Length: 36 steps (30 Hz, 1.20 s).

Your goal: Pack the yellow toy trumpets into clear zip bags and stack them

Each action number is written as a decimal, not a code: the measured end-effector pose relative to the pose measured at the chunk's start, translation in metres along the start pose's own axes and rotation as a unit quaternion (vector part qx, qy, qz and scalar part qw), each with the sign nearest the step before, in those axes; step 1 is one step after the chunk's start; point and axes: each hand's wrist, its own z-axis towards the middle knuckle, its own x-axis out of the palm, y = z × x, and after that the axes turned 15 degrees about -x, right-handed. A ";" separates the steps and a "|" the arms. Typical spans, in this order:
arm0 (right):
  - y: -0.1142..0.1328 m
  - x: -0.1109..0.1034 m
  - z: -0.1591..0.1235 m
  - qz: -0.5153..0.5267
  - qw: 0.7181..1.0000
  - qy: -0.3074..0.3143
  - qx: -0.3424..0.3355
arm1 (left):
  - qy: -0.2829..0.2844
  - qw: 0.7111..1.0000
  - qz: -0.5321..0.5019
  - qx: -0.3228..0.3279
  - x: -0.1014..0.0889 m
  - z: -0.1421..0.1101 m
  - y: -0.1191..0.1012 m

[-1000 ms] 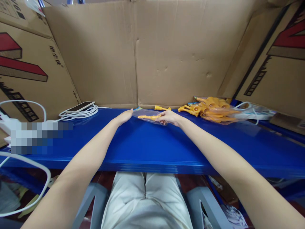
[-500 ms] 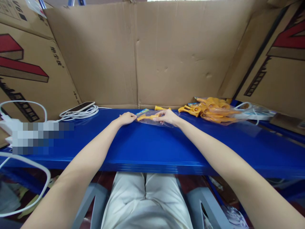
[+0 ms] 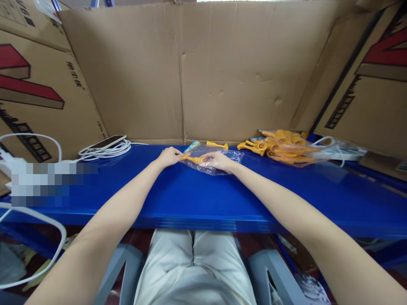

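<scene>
An orange-yellow plastic toy horn (image 3: pixel 192 159) lies level between my hands, just above the far part of the blue table. My left hand (image 3: pixel 170 156) pinches its left end. Around its right end my right hand (image 3: pixel 216 161) has its fingers closed, hiding that end. A clear plastic bag (image 3: pixel 211 170) with a colourful printed header (image 3: pixel 191 146) spreads flat beneath the horn and my right hand. Just behind the bag lies another orange-yellow horn-like piece (image 3: pixel 217 145).
To the right is a pile of orange-yellow horns (image 3: pixel 286 146), partly in clear plastic. At the left, a phone (image 3: pixel 108 142) rests on a coiled white cable (image 3: pixel 110 151). Cardboard walls (image 3: pixel 241 72) enclose the blue table (image 3: pixel 203 199) at the back and sides.
The bag now lies spread out under the horn and reaches further right. My left hand has moved from the bag's left edge onto the horn's left end.
</scene>
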 end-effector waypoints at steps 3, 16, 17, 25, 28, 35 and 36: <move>-0.002 0.005 0.003 0.004 1.000 -0.015 -0.006 | -0.011 1.000 -0.001 -0.003 0.000 0.000 0.000; -0.006 0.015 0.007 -0.028 0.997 -0.061 -0.024 | -0.050 0.998 0.031 -0.020 0.001 0.001 -0.002; -0.006 0.013 0.007 -0.025 0.998 -0.056 -0.025 | -0.053 0.998 0.027 -0.024 0.002 0.002 -0.001; -0.004 0.010 0.005 -0.006 0.997 -0.074 -0.005 | -0.061 0.998 0.002 -0.018 0.001 0.005 0.003; -0.004 0.010 0.004 0.005 0.999 -0.045 -0.014 | -0.066 0.998 -0.001 -0.020 0.001 0.006 0.003; -0.006 0.009 0.004 0.030 0.999 -0.015 0.014 | -0.075 0.997 0.018 -0.019 0.001 0.005 0.003; -0.006 0.009 0.005 0.038 0.999 -0.014 0.016 | -0.076 0.997 0.023 -0.021 0.000 0.005 0.003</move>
